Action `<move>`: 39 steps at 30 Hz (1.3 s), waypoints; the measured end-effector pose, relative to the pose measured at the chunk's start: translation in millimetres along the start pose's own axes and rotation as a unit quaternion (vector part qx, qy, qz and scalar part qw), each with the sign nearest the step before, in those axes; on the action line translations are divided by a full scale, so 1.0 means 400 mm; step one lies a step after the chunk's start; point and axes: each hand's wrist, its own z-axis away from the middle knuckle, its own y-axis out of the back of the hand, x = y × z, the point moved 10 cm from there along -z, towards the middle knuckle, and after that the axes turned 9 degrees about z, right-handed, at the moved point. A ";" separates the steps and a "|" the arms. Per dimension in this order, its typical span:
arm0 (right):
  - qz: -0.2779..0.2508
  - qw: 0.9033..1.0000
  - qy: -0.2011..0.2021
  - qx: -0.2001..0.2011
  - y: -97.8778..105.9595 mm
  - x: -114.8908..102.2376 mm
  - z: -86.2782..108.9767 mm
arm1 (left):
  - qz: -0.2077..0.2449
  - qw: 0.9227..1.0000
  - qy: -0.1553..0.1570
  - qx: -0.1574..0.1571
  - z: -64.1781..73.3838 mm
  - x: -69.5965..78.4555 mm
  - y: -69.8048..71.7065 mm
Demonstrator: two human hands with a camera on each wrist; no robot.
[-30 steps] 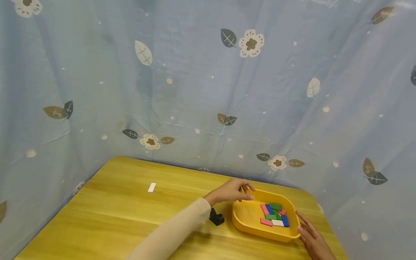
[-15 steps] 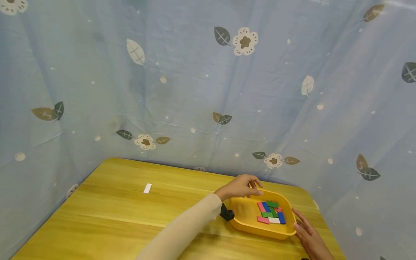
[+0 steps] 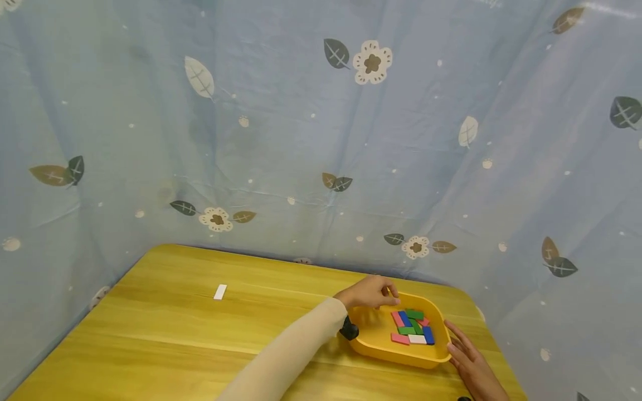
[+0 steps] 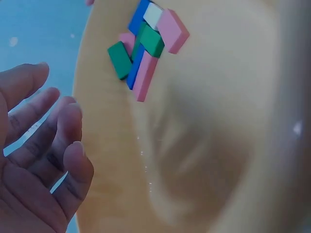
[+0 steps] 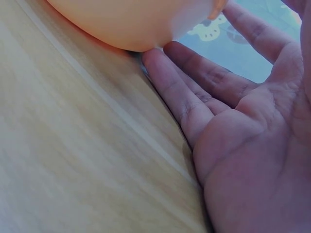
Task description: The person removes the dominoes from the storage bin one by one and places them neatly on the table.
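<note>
A yellow basin (image 3: pixel 386 357) stands at the table's right side. Inside, towards its right end, lie several small flat blocks (image 3: pixel 412 327) in pink, blue, green and white. My left hand (image 3: pixel 372 292) hangs at the basin's back left rim, its fingers loosely bent. The left wrist view shows nothing between those fingers (image 4: pixel 75 121). With fairly straight fingers, my right hand (image 3: pixel 473 362) reaches the basin's right end. In the right wrist view its fingertips (image 5: pixel 158 60) touch the basin's outer wall (image 5: pixel 131 24) low down, close to the tabletop.
One white block (image 3: pixel 220 292) lies alone on the wood-grain table (image 3: pixel 165 334), well left of the basin. A blue curtain (image 3: pixel 281 122) with leaves and flowers hangs behind the table and along its sides. A black wrist camera (image 3: pixel 349 329) sits by my left wrist.
My left hand has moved right, further over the basin's rim. The head view has turned slightly right. The blocks keep their arrangement, and my right hand stays at the basin's right end.
</note>
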 end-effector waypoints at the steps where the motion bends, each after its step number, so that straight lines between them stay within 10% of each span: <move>1: 0.000 1.000 -0.003 0.001 -0.001 0.000 -0.001 | 0.001 1.000 0.002 -0.001 -0.002 -0.004 -0.002; 10: -0.013 1.000 -0.014 0.007 -0.001 -0.002 -0.008 | 0.012 1.000 -0.008 0.007 -0.030 0.009 0.004; 17: -0.024 1.000 -0.002 0.005 -0.011 -0.011 -0.005 | -0.073 0.997 0.002 -0.028 -0.048 -0.009 -0.022; 39: -0.031 0.999 0.017 0.019 -0.001 -0.009 0.004 | -0.321 0.944 0.039 -0.066 -0.086 -0.057 -0.091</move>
